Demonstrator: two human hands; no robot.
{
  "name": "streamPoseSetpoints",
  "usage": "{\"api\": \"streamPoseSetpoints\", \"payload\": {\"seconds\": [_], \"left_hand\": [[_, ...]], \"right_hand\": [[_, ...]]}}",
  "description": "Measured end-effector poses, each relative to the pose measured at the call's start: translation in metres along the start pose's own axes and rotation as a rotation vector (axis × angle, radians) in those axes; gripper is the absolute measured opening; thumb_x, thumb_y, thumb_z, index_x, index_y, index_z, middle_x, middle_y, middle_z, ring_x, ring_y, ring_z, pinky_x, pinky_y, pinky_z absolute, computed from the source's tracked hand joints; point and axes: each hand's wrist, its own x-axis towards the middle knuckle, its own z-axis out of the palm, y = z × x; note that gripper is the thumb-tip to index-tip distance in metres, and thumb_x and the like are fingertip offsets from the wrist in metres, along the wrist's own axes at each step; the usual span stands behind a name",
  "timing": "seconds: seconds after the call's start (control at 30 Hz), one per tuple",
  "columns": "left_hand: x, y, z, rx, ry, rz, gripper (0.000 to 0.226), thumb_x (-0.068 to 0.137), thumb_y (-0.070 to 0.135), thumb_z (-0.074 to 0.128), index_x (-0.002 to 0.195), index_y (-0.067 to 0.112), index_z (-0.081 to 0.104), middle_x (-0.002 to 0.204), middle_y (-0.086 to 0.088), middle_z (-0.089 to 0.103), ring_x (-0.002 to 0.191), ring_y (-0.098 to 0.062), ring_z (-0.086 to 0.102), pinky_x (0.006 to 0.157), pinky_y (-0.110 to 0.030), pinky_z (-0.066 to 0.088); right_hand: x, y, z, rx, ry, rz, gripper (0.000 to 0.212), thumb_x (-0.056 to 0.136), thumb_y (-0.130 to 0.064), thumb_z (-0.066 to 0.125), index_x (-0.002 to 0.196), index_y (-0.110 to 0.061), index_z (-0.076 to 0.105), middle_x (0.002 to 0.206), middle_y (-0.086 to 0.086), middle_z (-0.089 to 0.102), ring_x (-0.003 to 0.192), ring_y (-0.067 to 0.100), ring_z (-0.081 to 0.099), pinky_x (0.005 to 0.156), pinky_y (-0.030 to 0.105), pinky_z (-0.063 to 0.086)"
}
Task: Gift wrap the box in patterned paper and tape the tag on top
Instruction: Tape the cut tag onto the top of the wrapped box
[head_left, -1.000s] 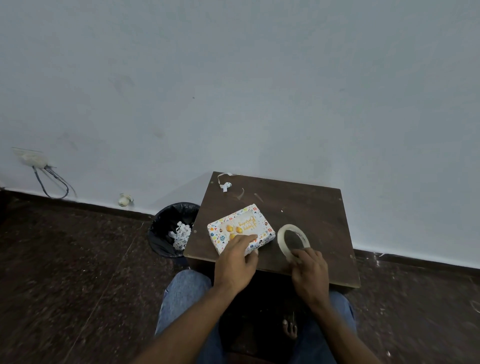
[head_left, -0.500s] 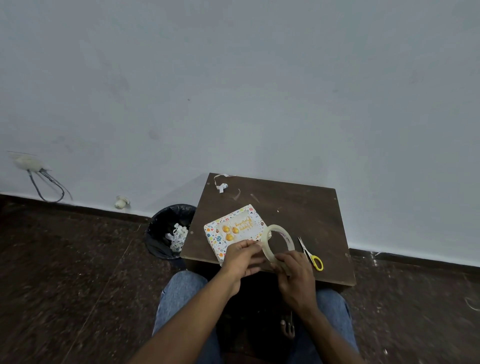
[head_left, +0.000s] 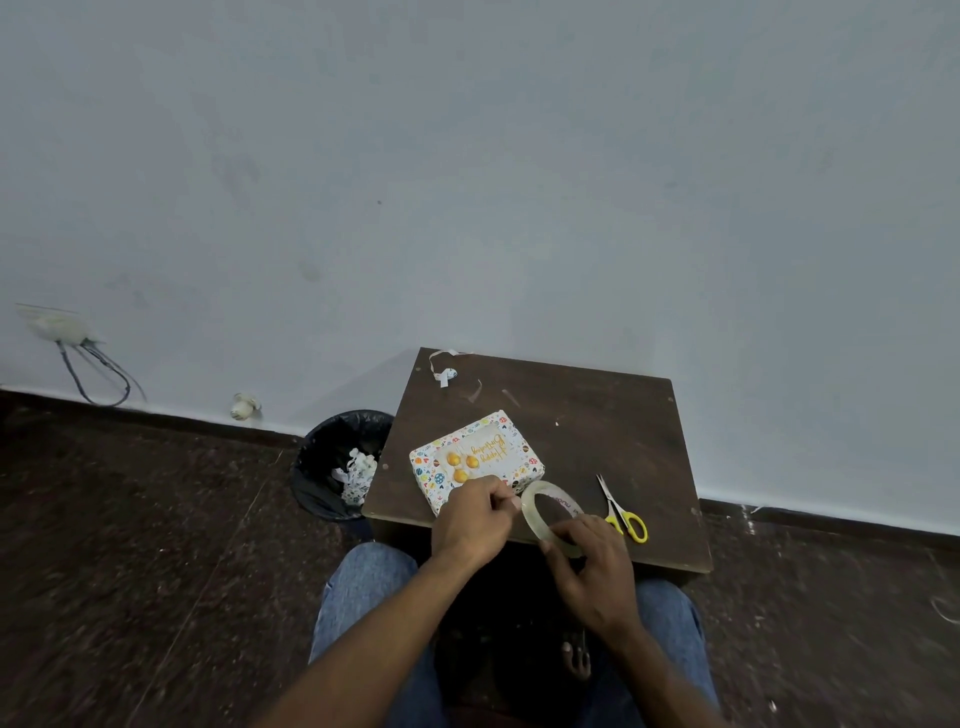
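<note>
The box (head_left: 475, 457), wrapped in white patterned paper, lies on the small dark table (head_left: 597, 415) with a birthday tag (head_left: 480, 454) showing gold balloons on its top. A clear tape roll (head_left: 550, 514) is held upright just off the box's near right corner. My right hand (head_left: 592, 566) grips the roll from below. My left hand (head_left: 475, 522) pinches at the roll's left rim, fingertips together on the tape end; the tape strip itself is too thin to make out.
Yellow-handled scissors (head_left: 623, 512) lie on the table right of the roll. Paper scraps (head_left: 444, 369) sit at the far left corner. A black bin (head_left: 337, 462) with paper offcuts stands on the floor left of the table. My knees are under the near edge.
My left hand left the top of the box and came to the tape roll. My right hand lifted the roll off the table toward the box, uncovering the scissors.
</note>
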Motion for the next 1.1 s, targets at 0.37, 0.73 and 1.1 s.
{"api": "streamPoseSetpoints", "payload": {"seconds": [0.37, 0.73, 1.1], "left_hand": [[-0.006, -0.002, -0.005, 0.139, 0.011, 0.515, 0.003, 0.094, 0.026, 0.057, 0.093, 0.025, 0.06, 0.1, 0.015, 0.053, 0.082, -0.007, 0.057, 0.067, -0.032, 0.05], [-0.014, -0.003, 0.009, 0.003, 0.17, 0.447, 0.012, 0.089, 0.03, 0.064, 0.1, 0.028, 0.06, 0.1, 0.016, 0.057, 0.086, -0.004, 0.06, 0.07, -0.027, 0.051], [-0.013, 0.007, 0.013, -0.587, -0.001, 0.109, 0.017, 0.089, 0.008, 0.069, 0.097, 0.022, 0.074, 0.103, 0.004, 0.071, 0.096, -0.005, 0.068, 0.084, -0.018, 0.052]], "right_hand": [[0.007, -0.02, -0.012, 0.32, -0.249, 0.158, 0.05, 0.085, -0.03, 0.056, 0.132, -0.041, 0.046, 0.091, -0.005, 0.069, 0.08, 0.015, 0.066, 0.071, 0.046, 0.054], [0.007, -0.037, -0.017, 0.502, -0.226, 0.202, 0.043, 0.084, -0.011, 0.059, 0.123, -0.029, 0.056, 0.089, 0.0, 0.069, 0.078, 0.017, 0.065, 0.07, 0.044, 0.053], [0.013, -0.036, -0.017, 0.636, -0.192, 0.262, 0.058, 0.083, 0.017, 0.06, 0.125, -0.022, 0.061, 0.092, 0.004, 0.073, 0.085, 0.017, 0.068, 0.073, 0.024, 0.052]]}}
